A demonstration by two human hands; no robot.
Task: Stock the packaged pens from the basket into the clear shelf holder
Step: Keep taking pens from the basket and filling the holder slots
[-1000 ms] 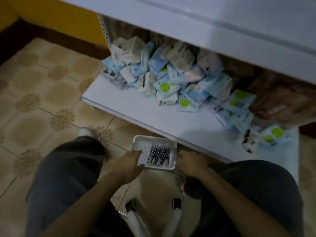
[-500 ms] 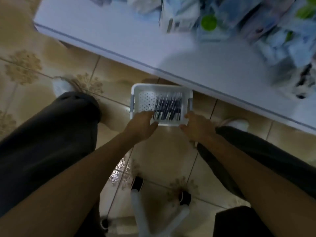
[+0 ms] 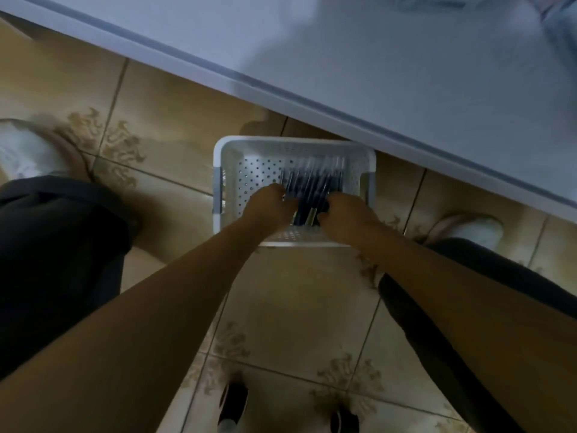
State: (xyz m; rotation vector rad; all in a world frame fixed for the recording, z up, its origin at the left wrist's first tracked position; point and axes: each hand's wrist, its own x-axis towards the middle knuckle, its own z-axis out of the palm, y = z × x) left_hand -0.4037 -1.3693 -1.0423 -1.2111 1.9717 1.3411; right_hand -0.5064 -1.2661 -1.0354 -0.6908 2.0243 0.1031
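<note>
The white perforated plastic basket (image 3: pixel 359 170) sits on the beige tiled floor (image 3: pixel 296 307) beside the white shelf (image 3: pixel 374 57). Left hand (image 3: pixel 269 205) and right hand (image 3: pixel 347 214) curl around its dark packaged pens (image 3: pixel 312 185).

No text, label or number is showing legibly. The wrappers of the packaged pens (image 3: pixel 312 182) in the white perforated basket (image 3: pixel 296 141) are blurring into dark streaks, and the pale packets (image 3: pixel 562 23) at the far corner of the shelf (image 3: pixel 374 64) are smearing past reading.

Single head view, steeply downward, close above basket (image 3: pixel 293 151), floor (image 3: pixel 296 307)
</note>
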